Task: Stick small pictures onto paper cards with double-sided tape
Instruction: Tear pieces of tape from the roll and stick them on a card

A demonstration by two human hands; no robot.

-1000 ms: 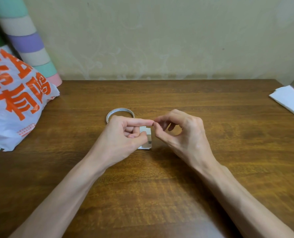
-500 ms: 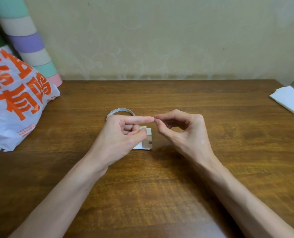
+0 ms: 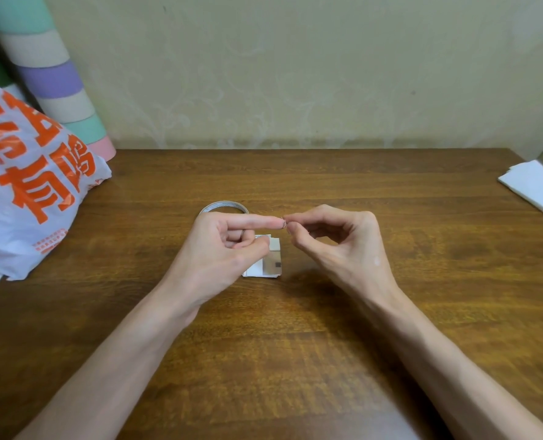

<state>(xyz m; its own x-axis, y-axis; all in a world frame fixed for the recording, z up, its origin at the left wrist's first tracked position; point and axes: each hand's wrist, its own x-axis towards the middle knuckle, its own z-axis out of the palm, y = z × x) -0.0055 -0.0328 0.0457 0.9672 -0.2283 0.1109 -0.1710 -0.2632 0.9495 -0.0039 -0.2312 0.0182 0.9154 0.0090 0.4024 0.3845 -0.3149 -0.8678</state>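
My left hand [image 3: 222, 249] hovers over the table with its index finger stretched out to the right. Its thumb and curled middle finger seem to pinch a small white picture [image 3: 262, 238]. My right hand [image 3: 336, 246] pinches a tiny scrap of tape [image 3: 283, 222] right at the tip of that index finger. Under the hands a small stack of paper cards [image 3: 268, 266] lies on the wooden table [image 3: 295, 344], partly hidden by my left hand. The double-sided tape roll [image 3: 224, 205] lies flat just behind my left hand.
A white plastic bag with orange lettering [image 3: 32, 192] fills the left side, with a pastel striped roll [image 3: 57, 90] leaning behind it. Folded white paper [image 3: 536, 188] lies at the right edge. A wall closes the table's far side.
My right thumb and forefinger have closed in on the tip of my left index finger. Both hands have otherwise stayed over the card stack.
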